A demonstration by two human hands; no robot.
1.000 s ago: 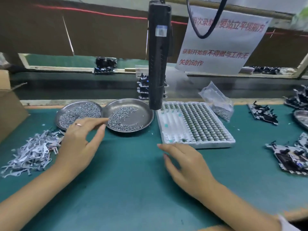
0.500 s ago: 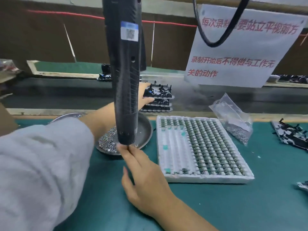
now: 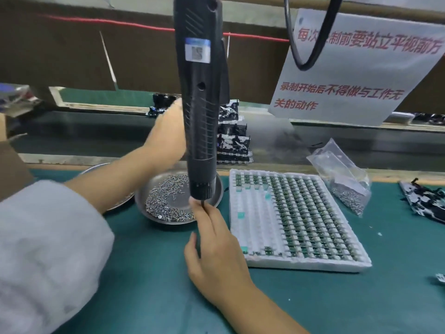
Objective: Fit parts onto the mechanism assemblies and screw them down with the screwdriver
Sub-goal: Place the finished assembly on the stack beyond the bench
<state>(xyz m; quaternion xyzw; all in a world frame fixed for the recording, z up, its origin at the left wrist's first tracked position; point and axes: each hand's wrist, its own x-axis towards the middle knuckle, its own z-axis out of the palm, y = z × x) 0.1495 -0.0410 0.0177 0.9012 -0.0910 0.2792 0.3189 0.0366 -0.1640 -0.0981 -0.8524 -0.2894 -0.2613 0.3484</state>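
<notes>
Fetching an assembly while steadying the screwdriver [image 3: 201, 100]

The left hand [image 3: 166, 133] reaches the stacked assemblies [image 3: 232, 141], grip hidden; the right hand [image 3: 214, 247] pinches the bit and should hold it steady.

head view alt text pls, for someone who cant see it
A black electric screwdriver hangs over a green workbench; the right hand touches the bit below its tip. The left hand reaches behind it toward a stack of black mechanism assemblies. A round metal dish of screws sits beside a white tray of small green parts.

left hand [image 3: 166, 131] reaching forward, right hand [image 3: 214, 247] fingers raised
</notes>
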